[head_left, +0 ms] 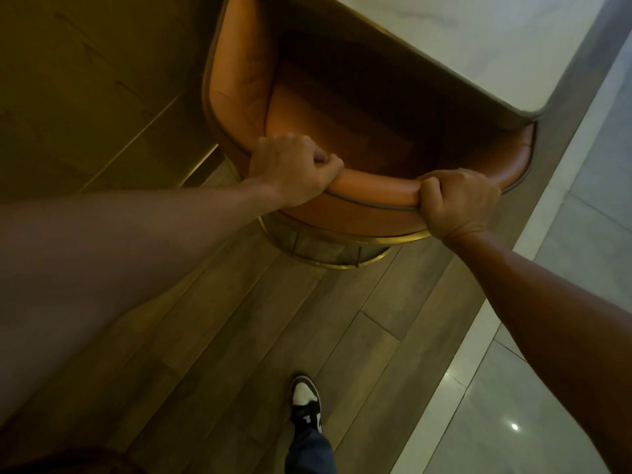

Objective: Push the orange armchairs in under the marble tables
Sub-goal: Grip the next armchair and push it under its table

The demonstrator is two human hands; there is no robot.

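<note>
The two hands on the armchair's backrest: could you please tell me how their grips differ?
The left hand grips the orange armchair where its padded top rail starts curving toward the side; the right hand grips the rail nearer the marble table corner. The left thumb points right along the rail; the right hand's curled fingers face left. Both wrap the rail firmly.

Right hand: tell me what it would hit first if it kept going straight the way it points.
The right hand, gripping the orange armchair backrest, points toward the marble table. It would probably meet the table's edge first, though depth is unclear.
</note>
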